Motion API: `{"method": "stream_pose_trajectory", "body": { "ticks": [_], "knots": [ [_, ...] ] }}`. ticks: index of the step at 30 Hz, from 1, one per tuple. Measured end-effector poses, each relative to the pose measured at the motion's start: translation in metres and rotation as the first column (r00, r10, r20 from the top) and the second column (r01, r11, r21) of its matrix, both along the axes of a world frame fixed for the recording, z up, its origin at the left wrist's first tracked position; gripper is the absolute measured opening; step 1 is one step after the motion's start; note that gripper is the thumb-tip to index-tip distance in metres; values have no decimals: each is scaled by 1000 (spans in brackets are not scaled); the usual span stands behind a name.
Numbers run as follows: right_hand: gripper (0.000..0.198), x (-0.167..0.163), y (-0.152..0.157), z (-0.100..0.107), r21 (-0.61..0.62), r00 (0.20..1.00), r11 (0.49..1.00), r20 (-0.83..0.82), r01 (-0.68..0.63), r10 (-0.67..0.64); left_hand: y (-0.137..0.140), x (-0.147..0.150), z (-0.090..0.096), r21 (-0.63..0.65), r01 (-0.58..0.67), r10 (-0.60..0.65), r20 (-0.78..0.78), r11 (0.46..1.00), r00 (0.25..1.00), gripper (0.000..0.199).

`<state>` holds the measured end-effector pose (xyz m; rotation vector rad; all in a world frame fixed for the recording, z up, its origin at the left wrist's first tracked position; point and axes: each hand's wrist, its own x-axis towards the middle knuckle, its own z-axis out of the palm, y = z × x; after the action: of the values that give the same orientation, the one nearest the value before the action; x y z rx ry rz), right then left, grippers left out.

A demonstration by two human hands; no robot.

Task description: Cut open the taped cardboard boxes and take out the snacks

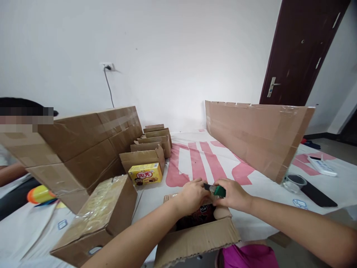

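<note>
In front of me stands an open cardboard box [195,238], its near flap folded out toward me. Dark packets [199,217] with red and white print show inside it. My right hand [231,195] is closed around what looks like a green utility knife [220,191], over the box's far right part. The tool's dark end points left and meets the fingers of my left hand [192,195]. That hand is curled over the box's far side, and whatever its fingers grip is hidden.
A taped carton [97,208] and a yellow snack box [146,174] stand left, before a row of open cartons [154,139]. Tall cardboard panels [256,134] and stacked cartons [92,145] flank the cloth. A clear cup [295,182] and black phone-like slab [319,193] lie right. Someone sits far left.
</note>
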<state>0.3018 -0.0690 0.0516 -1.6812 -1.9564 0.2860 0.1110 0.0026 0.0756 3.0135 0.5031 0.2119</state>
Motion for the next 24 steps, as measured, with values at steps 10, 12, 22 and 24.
{"method": "stream_pose_trajectory", "body": {
  "ticks": [10,12,22,24],
  "knots": [
    [45,0,18,-8,-37,995,994,0,-102,102,9,1,-19,53,29,-24,-89,998,996,15],
    [38,0,19,-8,-30,993,993,24,-115,116,11,-1,-17,38,33,-30,-85,999,996,17],
    [14,1,18,-13,53,987,986,33,-156,155,15,-6,-6,-10,5,-6,-30,1000,1000,11],
    [15,2,18,-15,76,989,986,20,-148,147,12,-4,-4,20,19,-18,-28,1000,999,11]
  ]
}}
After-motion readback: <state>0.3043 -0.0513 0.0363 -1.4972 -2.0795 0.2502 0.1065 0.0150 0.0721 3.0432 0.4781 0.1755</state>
